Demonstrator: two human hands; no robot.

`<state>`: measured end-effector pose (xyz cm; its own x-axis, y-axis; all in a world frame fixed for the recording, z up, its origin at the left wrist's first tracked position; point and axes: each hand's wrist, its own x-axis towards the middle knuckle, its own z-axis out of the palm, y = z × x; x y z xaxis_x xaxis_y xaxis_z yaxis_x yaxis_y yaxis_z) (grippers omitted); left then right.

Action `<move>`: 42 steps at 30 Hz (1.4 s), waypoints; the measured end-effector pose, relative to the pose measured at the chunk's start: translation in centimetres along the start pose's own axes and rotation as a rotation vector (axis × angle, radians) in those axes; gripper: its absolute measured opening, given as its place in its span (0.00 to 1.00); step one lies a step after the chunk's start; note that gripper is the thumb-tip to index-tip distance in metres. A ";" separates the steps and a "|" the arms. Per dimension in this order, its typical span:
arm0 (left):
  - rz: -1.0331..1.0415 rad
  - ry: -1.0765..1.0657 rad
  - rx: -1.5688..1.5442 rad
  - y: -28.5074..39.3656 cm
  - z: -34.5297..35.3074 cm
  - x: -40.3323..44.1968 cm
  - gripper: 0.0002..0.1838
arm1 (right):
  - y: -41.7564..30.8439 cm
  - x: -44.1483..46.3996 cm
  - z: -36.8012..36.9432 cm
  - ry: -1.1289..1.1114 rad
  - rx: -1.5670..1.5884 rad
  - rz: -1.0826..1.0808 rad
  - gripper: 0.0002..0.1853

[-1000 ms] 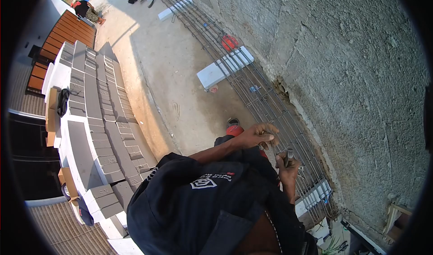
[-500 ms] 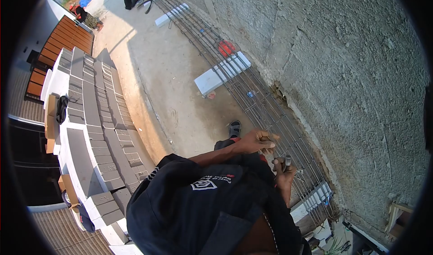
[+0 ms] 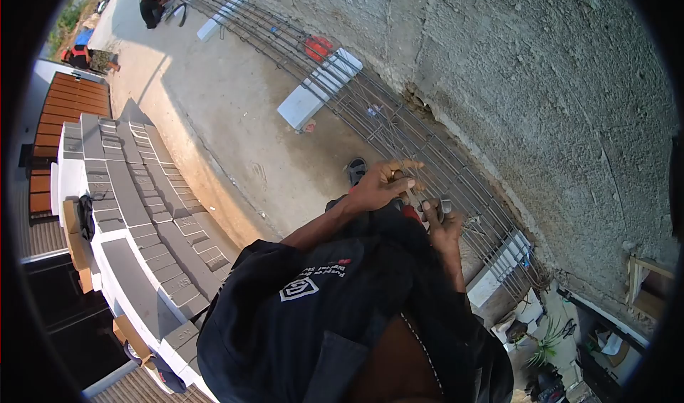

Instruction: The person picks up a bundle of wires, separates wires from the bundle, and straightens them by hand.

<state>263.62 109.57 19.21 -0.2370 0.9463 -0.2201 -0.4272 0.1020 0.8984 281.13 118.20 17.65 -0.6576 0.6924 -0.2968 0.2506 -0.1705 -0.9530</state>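
Observation:
A long cage of steel bars [image 3: 342,107] runs along the rough wall, resting on white blocks [image 3: 301,106]. My left hand [image 3: 385,186] is over the cage's near edge, thumb and fingers brought together around something thin that I cannot make out clearly. Close beside it, my right hand [image 3: 443,225] is wrapped round a metal tool [image 3: 446,206], whose rounded shiny end shows above the fingers. Thin wires show near both hands. Part of the cage lies behind my hands.
Grey blocks [image 3: 146,210] stand stacked at the left. A red object [image 3: 318,47] lies by the cage. One person [image 3: 151,7] crouches at its far end; another person [image 3: 89,57] bends near the orange-brown slatted panel [image 3: 64,111]. The wall [image 3: 527,82] borders the right side.
The view has turned, so the cage and blocks appear shifted left and the far person shows more fully. Both hands remain close together over the cage, the right still holding the tool.

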 end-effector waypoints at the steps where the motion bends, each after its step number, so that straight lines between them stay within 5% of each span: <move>1: -0.012 0.028 0.020 0.2 0.2 0.1 0.20 | 0.5 -0.5 -0.5 0.026 -0.038 -0.032 0.06; 9: 0.034 -0.055 0.009 -1.9 -1.5 -0.5 0.20 | 0.9 0.8 0.4 -0.043 -0.181 -0.288 0.09; 14: 0.134 0.052 -0.006 -5.2 -1.4 -0.4 0.20 | 2.2 0.4 -0.3 -0.083 -0.124 -0.061 0.08; 20: 0.111 0.081 -0.010 -3.8 -1.2 -1.5 0.20 | 0.8 0.7 0.4 -0.121 -0.232 -0.140 0.04; 23: 0.087 0.247 -0.276 -3.6 -0.8 -1.3 0.19 | 0.6 1.1 0.3 -0.171 -0.329 -0.156 0.03; 39: 0.201 0.038 -0.120 -5.7 -1.9 0.9 0.11 | 2.2 0.4 0.0 0.030 -0.596 -0.245 0.06; 42: 0.185 0.050 0.061 -6.1 -2.0 1.0 0.11 | 0.7 0.3 0.1 -0.061 -0.684 -0.101 0.06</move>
<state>264.23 109.30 12.69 -0.3504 0.9343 -0.0664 -0.3193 -0.0525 0.9462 281.04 118.18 16.93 -0.7351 0.6375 -0.2307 0.5643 0.3869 -0.7293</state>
